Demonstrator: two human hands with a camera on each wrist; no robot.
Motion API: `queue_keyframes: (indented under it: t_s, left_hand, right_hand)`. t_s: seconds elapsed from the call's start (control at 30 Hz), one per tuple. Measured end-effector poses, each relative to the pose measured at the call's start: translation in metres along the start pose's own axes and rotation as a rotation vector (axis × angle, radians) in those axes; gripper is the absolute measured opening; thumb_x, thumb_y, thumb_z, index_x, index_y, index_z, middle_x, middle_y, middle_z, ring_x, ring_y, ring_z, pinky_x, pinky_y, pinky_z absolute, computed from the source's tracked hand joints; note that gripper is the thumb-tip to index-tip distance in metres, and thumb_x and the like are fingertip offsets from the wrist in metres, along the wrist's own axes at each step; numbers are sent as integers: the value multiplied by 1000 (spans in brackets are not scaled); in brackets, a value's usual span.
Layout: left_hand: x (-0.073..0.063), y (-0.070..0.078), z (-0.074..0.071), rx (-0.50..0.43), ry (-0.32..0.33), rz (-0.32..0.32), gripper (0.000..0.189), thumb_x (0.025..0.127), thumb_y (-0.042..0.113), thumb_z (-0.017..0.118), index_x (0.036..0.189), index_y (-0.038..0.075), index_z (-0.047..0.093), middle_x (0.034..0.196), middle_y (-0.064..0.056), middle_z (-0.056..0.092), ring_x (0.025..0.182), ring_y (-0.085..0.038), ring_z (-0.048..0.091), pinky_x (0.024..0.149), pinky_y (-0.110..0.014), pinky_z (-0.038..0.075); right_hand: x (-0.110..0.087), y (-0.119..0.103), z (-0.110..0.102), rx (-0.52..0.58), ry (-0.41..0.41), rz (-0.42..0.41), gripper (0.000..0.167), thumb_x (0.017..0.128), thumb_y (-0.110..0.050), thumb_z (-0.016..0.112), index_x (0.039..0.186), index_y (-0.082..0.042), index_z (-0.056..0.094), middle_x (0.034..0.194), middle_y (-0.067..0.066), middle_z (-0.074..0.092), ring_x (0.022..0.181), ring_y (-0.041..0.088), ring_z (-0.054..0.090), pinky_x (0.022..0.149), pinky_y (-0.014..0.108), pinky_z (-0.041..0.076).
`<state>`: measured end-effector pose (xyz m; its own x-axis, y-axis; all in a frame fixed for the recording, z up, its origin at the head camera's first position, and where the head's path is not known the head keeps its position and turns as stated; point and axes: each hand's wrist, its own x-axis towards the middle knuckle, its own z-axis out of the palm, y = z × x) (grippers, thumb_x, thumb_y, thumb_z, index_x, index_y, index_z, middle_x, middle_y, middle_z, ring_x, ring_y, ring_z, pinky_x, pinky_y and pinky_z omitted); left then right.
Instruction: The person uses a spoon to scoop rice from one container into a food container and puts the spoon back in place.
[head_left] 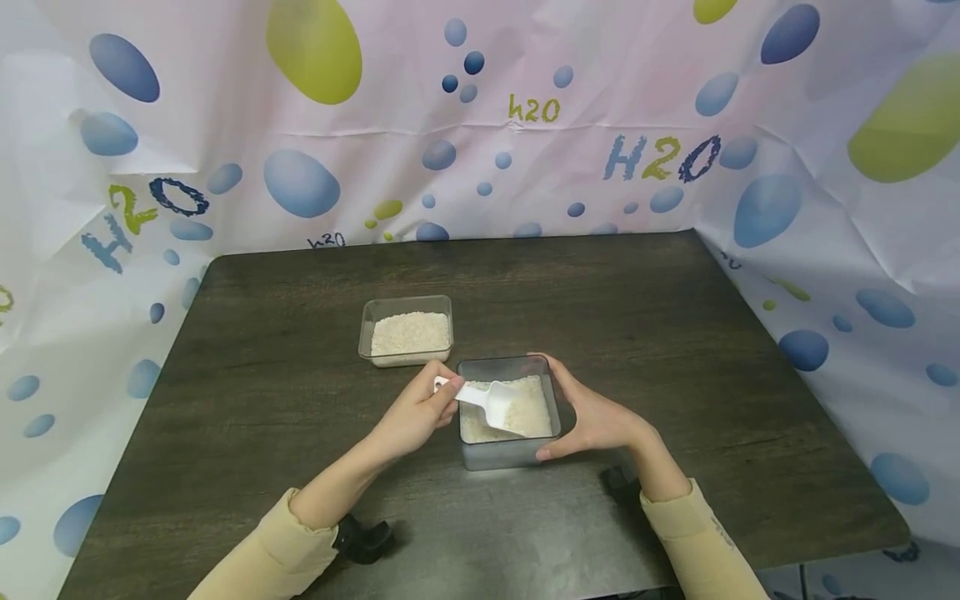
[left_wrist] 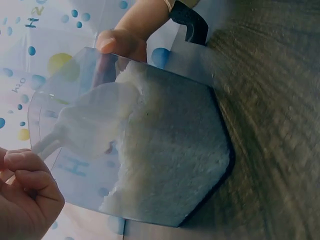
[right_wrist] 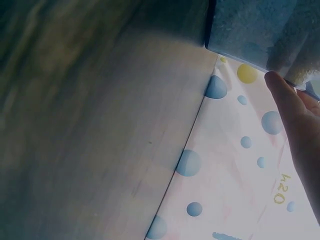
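Note:
My left hand [head_left: 417,408] pinches the handle of a white plastic scoop [head_left: 495,403]. The scoop's bowl sits inside a clear grey container [head_left: 501,457], low against the rice [head_left: 531,408], with some grains in it. In the left wrist view the scoop [left_wrist: 95,117] shows through the container's wall, above the heaped rice [left_wrist: 170,145]. My right hand [head_left: 600,415] grips the container's right side, thumb at the near corner and fingers at the far one. In the right wrist view the thumb of the right hand [right_wrist: 295,117] touches the container's wall [right_wrist: 245,40].
A second clear container [head_left: 367,333], with rice [head_left: 411,333] in it, stands behind and left of the first on the dark wooden table [head_left: 285,333]. A white sheet [head_left: 510,183] with coloured bubbles hangs around the table's back and sides. Black straps [head_left: 363,540] sit at the wrists.

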<state>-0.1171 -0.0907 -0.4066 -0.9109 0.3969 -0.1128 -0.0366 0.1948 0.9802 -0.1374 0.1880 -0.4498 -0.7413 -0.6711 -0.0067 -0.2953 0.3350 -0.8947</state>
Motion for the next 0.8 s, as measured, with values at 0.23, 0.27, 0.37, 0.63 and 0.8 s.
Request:
queue_keyframes:
  t_s: [0.23,0.27,0.37,0.63,0.8]
  left_hand:
    - [-5,-4,3,-84,11,10,15,106,10,36,108,-4,40,64,-1,36,54,-7,30,51,-18,27]
    - [-6,-4,3,-102,18,9,14,106,10,36,108,-4,40,64,-1,36,54,-7,30,51,-18,27]
    - [-10,-7,6,-160,39,18,11,106,9,35,105,-2,37,66,-1,36,55,-8,31,53,-19,27]
    - [-18,-18,14,-317,117,59,11,106,10,36,97,5,35,66,-3,36,55,-10,34,55,-20,29]
    - [-23,-29,15,-454,135,125,11,107,15,38,99,7,36,69,-1,36,57,-9,35,56,-20,30]
  right_hand:
    - [0,1,0,-5,5,-8,118,72,-27,88,155,-25,4,161,15,0,148,33,3,112,64,16]
    - [0,1,0,-5,5,-5,118,72,-27,88,155,-25,4,161,13,0,148,33,3,112,63,17]
    - [0,0,0,-5,7,7,119,72,-28,88,155,-25,3,162,10,1,148,31,4,113,61,18]
    - [1,2,0,-11,11,12,119,71,-29,89,155,-29,4,162,10,1,148,30,6,112,61,19]
    - [0,1,0,-5,14,12,120,70,-29,89,155,-29,4,162,10,1,148,31,8,111,62,20]
